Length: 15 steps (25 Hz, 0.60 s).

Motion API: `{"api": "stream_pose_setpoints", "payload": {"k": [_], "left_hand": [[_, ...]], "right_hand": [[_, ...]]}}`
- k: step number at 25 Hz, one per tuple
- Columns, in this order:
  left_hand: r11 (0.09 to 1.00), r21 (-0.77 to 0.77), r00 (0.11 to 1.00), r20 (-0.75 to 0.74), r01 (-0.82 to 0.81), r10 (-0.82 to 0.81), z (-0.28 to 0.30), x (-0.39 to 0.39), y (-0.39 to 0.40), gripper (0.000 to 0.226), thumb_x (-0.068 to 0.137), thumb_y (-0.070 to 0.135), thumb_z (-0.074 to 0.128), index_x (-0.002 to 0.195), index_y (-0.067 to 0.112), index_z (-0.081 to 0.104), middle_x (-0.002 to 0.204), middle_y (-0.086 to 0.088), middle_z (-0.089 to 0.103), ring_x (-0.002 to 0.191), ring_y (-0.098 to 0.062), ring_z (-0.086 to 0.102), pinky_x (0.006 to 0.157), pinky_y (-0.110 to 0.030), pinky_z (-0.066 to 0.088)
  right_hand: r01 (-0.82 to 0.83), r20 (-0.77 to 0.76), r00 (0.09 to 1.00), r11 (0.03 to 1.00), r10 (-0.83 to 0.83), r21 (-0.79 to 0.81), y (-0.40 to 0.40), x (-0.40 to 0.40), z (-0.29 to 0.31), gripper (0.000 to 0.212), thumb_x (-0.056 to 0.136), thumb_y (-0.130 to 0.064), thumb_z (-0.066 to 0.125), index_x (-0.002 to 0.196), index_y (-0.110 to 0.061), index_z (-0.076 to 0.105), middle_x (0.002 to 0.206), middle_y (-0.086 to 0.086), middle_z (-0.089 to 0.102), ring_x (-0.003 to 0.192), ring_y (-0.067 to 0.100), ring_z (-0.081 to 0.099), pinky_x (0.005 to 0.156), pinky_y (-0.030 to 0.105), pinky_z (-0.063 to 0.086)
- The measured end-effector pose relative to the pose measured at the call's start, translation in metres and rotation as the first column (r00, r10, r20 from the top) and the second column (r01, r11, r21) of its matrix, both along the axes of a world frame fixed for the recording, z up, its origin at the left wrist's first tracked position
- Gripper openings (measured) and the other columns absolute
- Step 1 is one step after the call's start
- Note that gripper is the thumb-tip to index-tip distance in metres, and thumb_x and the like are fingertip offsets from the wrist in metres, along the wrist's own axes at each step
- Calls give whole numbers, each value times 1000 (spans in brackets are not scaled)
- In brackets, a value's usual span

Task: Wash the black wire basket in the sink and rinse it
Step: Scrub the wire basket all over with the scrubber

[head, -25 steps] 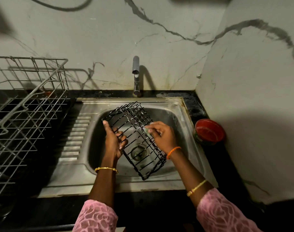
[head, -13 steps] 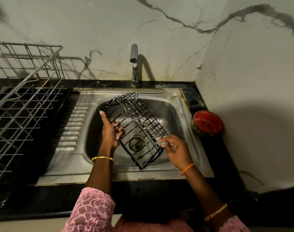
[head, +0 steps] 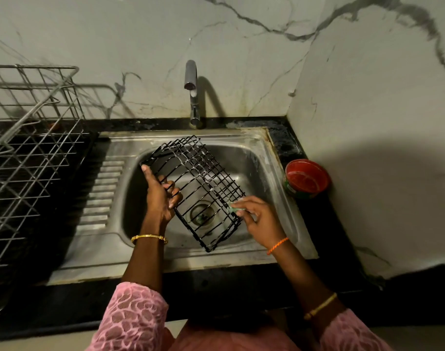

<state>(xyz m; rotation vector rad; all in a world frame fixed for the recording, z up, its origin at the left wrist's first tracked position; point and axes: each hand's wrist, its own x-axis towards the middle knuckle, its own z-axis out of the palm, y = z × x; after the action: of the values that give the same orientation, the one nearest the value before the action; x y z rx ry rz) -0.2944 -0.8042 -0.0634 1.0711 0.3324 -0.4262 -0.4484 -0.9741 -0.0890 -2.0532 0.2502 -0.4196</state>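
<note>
head view showed the left hand (head: 160, 196) clamped on the black wire basket (head: 194, 191), tilting it over the sink (head: 264, 158) so the right hand (head: 258, 219), pinching a green scrubber (head: 235, 210), could reach its side wires.

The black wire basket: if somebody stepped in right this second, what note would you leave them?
Left hand: gripping the black wire basket, holding it tilted over the sink bowl.
Right hand: pinching a small greenish scrubber against the basket's near right edge.
Done: scrubbing is under way; whitish suds show on some wires.
Left: finish scrubbing, then rinse. No water is visibly running from the tap.
Nearby: red bowl on the counter to the right, metal dish rack on the left.
</note>
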Motion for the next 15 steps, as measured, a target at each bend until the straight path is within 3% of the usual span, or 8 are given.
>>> {"api": "stream_pose_setpoints", "payload": {"k": [3,7,12,15], "left_hand": [[1000,0,1000,5,12,-12,2,1,-9,56,85,73,35,82,17,43,50,7,29,34,-4,24,29,-14,18],[999,8,999,4,38,-38,-6,8,-8,58,82,76,36,72,19,41,51,7,28,35,-6,23,29,-16,18],[1000,-13,1000,-18,9,-9,-17,12,3,60,81,78,35,71,19,41,51,5,29,31,-7,22,28,-16,17],[998,-35,998,-29,-51,50,-18,10,8,59,84,75,33,69,19,40,48,6,28,30,-6,21,30,-14,14]], "right_hand": [[26,-65,998,998,-22,62,-8,-22,-4,25,82,6,60,96,-11,71,101,4,63,94,10,61,84,17,51],[80,-139,988,993,-68,81,-8,-33,-6,17,76,6,67,86,-7,72,89,-6,64,81,-9,60,72,5,46],[137,-85,988,988,-132,67,-1,-10,-13,16,77,5,64,83,-8,71,91,-1,63,84,5,62,73,10,49],[99,-48,994,989,-95,107,1,22,0,18,78,9,61,82,-6,70,90,-4,61,85,6,60,76,13,49]]}}
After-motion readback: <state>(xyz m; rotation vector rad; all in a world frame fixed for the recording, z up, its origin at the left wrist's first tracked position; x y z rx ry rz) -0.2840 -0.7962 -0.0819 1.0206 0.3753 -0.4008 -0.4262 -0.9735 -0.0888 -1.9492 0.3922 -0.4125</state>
